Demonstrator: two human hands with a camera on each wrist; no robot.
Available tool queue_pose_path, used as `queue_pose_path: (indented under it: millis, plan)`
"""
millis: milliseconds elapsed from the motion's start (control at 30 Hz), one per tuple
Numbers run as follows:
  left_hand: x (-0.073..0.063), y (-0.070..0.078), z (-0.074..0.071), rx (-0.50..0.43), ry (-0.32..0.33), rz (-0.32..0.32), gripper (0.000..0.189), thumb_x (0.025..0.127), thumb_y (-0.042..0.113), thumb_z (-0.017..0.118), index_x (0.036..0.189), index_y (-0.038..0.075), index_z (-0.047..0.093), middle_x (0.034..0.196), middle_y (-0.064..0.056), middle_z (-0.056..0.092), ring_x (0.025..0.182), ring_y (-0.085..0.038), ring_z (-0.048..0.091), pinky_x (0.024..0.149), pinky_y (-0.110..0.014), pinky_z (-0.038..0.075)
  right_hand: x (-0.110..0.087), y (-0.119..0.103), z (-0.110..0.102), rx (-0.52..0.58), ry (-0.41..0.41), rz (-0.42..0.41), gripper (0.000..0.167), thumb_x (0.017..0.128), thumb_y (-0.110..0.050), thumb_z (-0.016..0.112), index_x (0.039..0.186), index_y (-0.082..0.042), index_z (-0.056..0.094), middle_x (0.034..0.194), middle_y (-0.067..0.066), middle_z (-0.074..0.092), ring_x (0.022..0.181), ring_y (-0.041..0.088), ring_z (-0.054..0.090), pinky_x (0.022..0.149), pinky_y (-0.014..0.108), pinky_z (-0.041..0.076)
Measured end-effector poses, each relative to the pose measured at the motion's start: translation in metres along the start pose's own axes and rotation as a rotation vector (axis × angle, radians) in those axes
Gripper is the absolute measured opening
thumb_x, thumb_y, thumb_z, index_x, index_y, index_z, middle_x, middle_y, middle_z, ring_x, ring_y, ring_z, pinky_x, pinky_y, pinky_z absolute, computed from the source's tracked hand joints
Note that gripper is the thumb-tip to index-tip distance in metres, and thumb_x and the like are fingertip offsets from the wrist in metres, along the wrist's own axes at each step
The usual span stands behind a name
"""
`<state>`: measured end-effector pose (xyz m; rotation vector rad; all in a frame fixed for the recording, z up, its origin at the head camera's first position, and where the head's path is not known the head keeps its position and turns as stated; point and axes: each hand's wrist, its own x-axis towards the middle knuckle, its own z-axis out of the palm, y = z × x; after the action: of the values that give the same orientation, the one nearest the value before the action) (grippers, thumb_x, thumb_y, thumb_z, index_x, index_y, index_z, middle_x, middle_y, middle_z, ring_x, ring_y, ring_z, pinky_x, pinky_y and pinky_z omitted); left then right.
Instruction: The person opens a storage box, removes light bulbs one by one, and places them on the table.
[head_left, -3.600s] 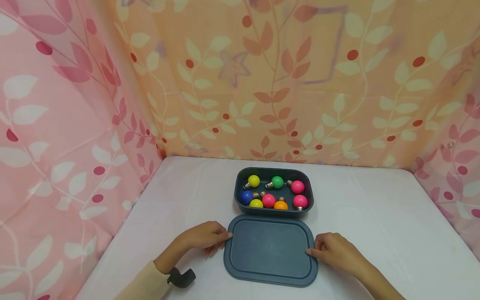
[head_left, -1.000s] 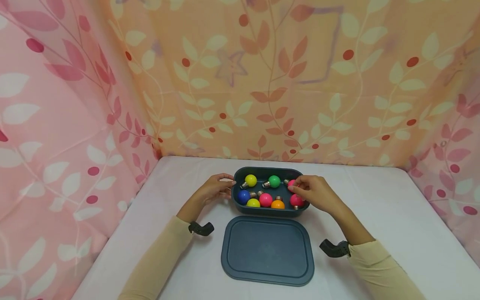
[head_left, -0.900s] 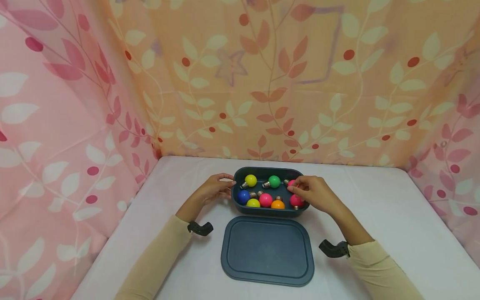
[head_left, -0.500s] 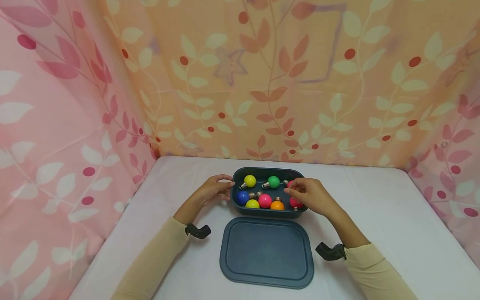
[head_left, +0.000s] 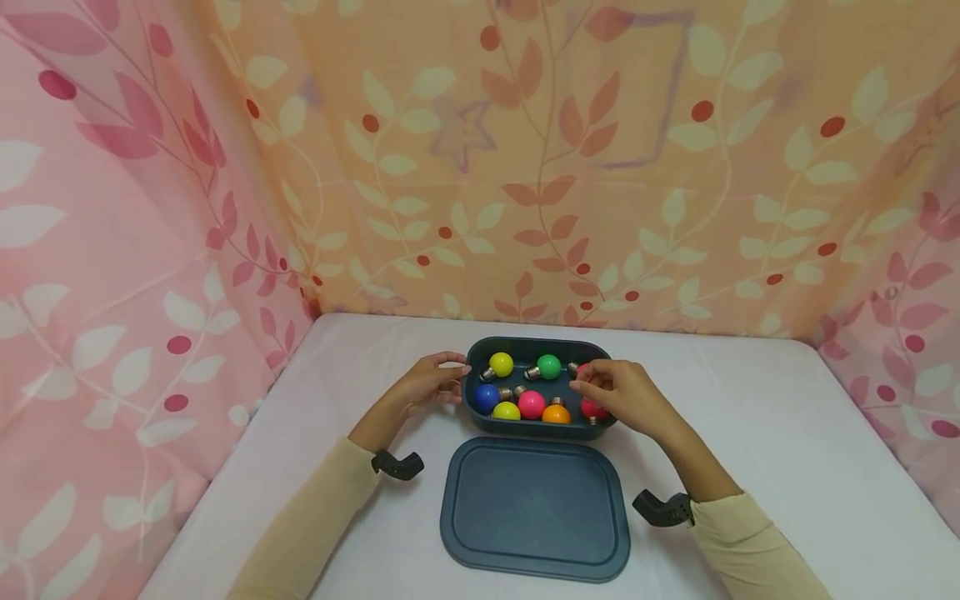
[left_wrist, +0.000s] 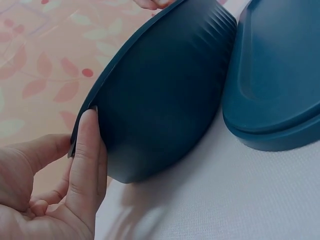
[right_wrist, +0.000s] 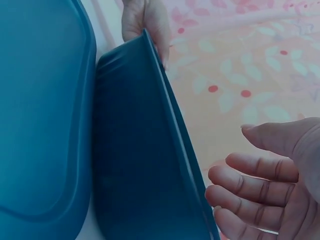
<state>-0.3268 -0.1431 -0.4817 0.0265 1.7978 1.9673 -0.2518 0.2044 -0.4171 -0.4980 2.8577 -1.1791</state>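
A dark blue-grey plastic container (head_left: 540, 428) with rounded corners stands on the table, holding several small coloured light bulbs. Among them are a yellow bulb (head_left: 501, 364), a green bulb (head_left: 549, 367), a blue bulb (head_left: 487, 397) and an orange bulb (head_left: 557, 411). My left hand (head_left: 427, 383) pinches the container's left rim between thumb and fingers, as the left wrist view shows. Over the container's right end hovers my right hand (head_left: 624, 393), fingers loosely bent and thumb apart. In the right wrist view nothing lies between those fingers (right_wrist: 250, 180). This hand partly hides the pink bulbs there.
The matching flat lid (head_left: 535, 508) lies just in front of the container. White cloth (head_left: 750, 417) covers the table. Floral curtains (head_left: 540, 167) rise behind and at both sides. Each wrist wears a black camera mount (head_left: 397, 465).
Both hands have left the lid's side edges and gone forward to the container, the left onto its rim, the right over its right end. In the last second they have hardly moved.
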Motion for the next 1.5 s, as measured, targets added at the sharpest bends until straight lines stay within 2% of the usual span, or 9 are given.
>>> queue_pose_path:
  millis: [233,367,600,833,1067,1300,1500]
  plan:
    - [-0.002,-0.003,-0.001,-0.036,-0.020,0.012,0.036,0.101,0.010,0.064,0.133,0.001,0.050,0.080,-0.005,0.064,0.062,-0.013,0.062,0.056,-0.025,0.061,0.001,0.006,0.012,-0.008,0.028,-0.067,0.018,0.091,-0.022,0.078,0.102,-0.008,0.072,0.087,-0.001,0.071,0.076,0.014,0.065,0.069,0.026,0.058]
    - [-0.002,-0.002,0.000,-0.037,-0.013,0.008,0.036,0.101,0.010,0.064,0.133,0.001,0.050,0.081,-0.004,0.064,0.062,-0.013,0.062,0.056,-0.026,0.061,0.004,0.008,0.019,-0.041,0.014,-0.107,0.019,0.089,-0.017,0.080,0.103,-0.006,0.073,0.088,-0.002,0.072,0.080,0.014,0.067,0.073,0.028,0.061]
    - [0.003,0.001,0.000,-0.029,-0.032,0.025,0.035,0.101,0.011,0.064,0.132,0.001,0.051,0.080,-0.005,0.063,0.062,-0.014,0.061,0.057,-0.025,0.061,0.013,0.012,0.021,-0.077,-0.069,-0.185,0.022,0.085,-0.007,0.082,0.106,-0.005,0.075,0.097,0.005,0.073,0.085,0.016,0.068,0.079,0.038,0.063]
    - [0.003,0.002,-0.001,-0.042,-0.014,0.021,0.032,0.101,0.010,0.064,0.130,0.002,0.053,0.078,-0.005,0.063,0.061,-0.013,0.061,0.055,-0.026,0.061,0.025,0.016,0.015,-0.102,-0.213,-0.303,0.026,0.082,0.000,0.083,0.105,-0.011,0.078,0.102,0.001,0.074,0.090,0.024,0.065,0.072,0.033,0.060]
    - [0.001,0.000,0.000,-0.028,-0.022,0.009,0.032,0.101,0.010,0.064,0.130,0.002,0.053,0.081,-0.004,0.064,0.062,-0.013,0.062,0.057,-0.026,0.061,0.029,0.011,0.019,-0.202,-0.328,-0.371,0.032,0.083,0.002,0.081,0.110,-0.013,0.079,0.105,-0.005,0.075,0.104,0.023,0.066,0.094,0.048,0.057]
    - [0.001,0.001,-0.001,-0.056,-0.021,0.022,0.030,0.101,0.009,0.064,0.128,0.003,0.054,0.079,-0.005,0.064,0.062,-0.014,0.061,0.055,-0.026,0.061,0.031,0.007,0.024,-0.326,-0.293,-0.399,0.035,0.082,-0.008,0.085,0.116,-0.016,0.078,0.110,-0.007,0.075,0.110,0.020,0.065,0.103,0.051,0.051]
    - [0.001,-0.001,0.000,-0.036,-0.019,0.010,0.031,0.101,0.009,0.063,0.130,0.002,0.053,0.082,-0.005,0.064,0.064,-0.014,0.061,0.057,-0.026,0.061,0.031,0.009,0.028,-0.375,-0.268,-0.398,0.040,0.080,-0.014,0.088,0.118,-0.019,0.077,0.112,-0.009,0.074,0.113,0.020,0.063,0.102,0.048,0.052]
